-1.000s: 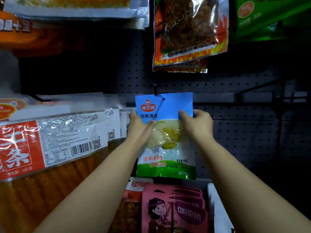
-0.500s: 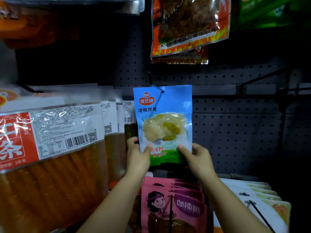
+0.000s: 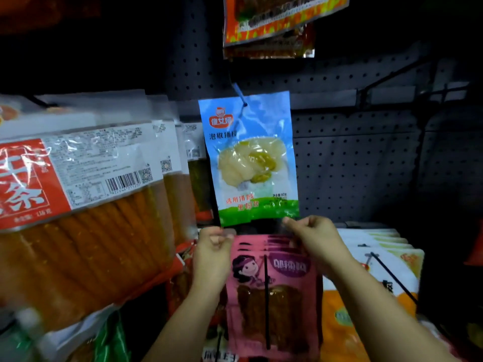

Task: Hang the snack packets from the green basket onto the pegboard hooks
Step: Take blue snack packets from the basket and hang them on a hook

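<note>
both my hands are up in front of the pegboard (image 3: 352,142), just under the blue snack packet (image 3: 249,158). my left hand (image 3: 213,253) has its fingers curled in with thumb against forefinger, holding nothing that i can make out, a little below the packet's lower left corner. my right hand (image 3: 312,235) is also curled, its thumb and fingertip meeting right at the packet's green bottom edge near the lower right corner; whether it is pinching that edge or only touching it i cannot tell. the blue packet hangs upright on a hook (image 3: 239,94) that passes through the hole at its top, flat against the grey board. left of it hangs a row of long orange snack bags (image 3: 86,218) with red and white labels. below my hands is a stack of pink packets (image 3: 274,291) on a black peg, and right of those are white and yellow packets (image 3: 376,262). above the blue packet hangs an orange flame-print bag (image 3: 274,24). the green basket is out of sight.
</note>
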### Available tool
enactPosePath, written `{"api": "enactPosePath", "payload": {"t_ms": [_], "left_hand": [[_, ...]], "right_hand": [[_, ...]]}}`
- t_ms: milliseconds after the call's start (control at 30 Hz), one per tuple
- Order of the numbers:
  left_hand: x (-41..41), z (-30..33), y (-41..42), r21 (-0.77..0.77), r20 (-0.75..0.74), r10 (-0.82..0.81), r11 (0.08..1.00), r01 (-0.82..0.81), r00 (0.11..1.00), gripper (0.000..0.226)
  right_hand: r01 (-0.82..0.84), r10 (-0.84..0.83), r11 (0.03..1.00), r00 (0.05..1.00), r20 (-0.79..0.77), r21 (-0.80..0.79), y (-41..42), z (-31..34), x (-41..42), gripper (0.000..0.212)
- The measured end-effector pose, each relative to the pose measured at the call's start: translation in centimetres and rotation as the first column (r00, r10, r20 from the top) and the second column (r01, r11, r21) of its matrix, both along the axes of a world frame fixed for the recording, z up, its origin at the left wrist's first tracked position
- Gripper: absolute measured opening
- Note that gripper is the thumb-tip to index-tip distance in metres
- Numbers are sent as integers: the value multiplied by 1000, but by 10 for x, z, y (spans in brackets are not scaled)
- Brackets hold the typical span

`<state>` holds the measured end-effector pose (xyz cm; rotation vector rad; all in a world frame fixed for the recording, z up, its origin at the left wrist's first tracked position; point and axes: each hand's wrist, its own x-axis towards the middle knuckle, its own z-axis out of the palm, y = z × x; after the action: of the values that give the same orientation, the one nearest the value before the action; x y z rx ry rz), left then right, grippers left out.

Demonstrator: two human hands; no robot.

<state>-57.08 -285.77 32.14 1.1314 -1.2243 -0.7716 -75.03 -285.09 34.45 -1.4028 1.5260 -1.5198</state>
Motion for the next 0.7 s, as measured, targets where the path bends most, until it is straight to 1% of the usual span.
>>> {"api": "enactPosePath", "payload": {"t_ms": [67, 100, 167, 233, 300, 333, 400, 433, 500, 600, 700], "left_hand": [[8, -5, 23, -111, 50, -28, 993, 34, 998, 23], [13, -8, 34, -154, 77, -39, 987, 51, 996, 24], [23, -18, 58, -208, 103, -51, 975, 72, 993, 23], [33, -36, 80, -204, 92, -67, 975, 85, 993, 25], [36, -64, 101, -149, 86, -104, 982, 116, 991, 27], [34, -80, 111, -93, 90, -136, 985, 144, 987, 27], [22, -118, 132, 72, 102, -248, 968, 242, 963, 25], [12, -138, 144, 164, 109, -321, 939, 301, 941, 23], [-10, -173, 168, 297, 138, -467, 861, 413, 873, 21], [-51, -211, 206, 385, 141, -648, 733, 561, 749, 19], [-98, -246, 241, 432, 115, -764, 614, 661, 635, 23]], "right_hand": [[-28, 31, 999, 998, 59, -45, 29, -5, 2, 32], [-14, 19, 996, 998, 53, -89, 45, -8, 2, 30], [14, -11, 988, 1000, 23, -153, 77, -19, -1, 26], [13, 1, 989, 996, 90, -150, 111, -38, -6, 21], [38, -20, 995, 984, 177, -97, 147, -68, -12, 20], [61, -49, 997, 979, 200, -54, 166, -85, -14, 22], [114, -123, 992, 968, 217, 54, 204, -123, -21, 32], [146, -168, 983, 962, 217, 112, 224, -144, -25, 35], [227, -275, 948, 936, 220, 222, 263, -181, -34, 31], [340, -429, 870, 879, 207, 357, 322, -231, -48, 18], [419, -540, 774, 829, 149, 475, 376, -279, -72, 16]]}}
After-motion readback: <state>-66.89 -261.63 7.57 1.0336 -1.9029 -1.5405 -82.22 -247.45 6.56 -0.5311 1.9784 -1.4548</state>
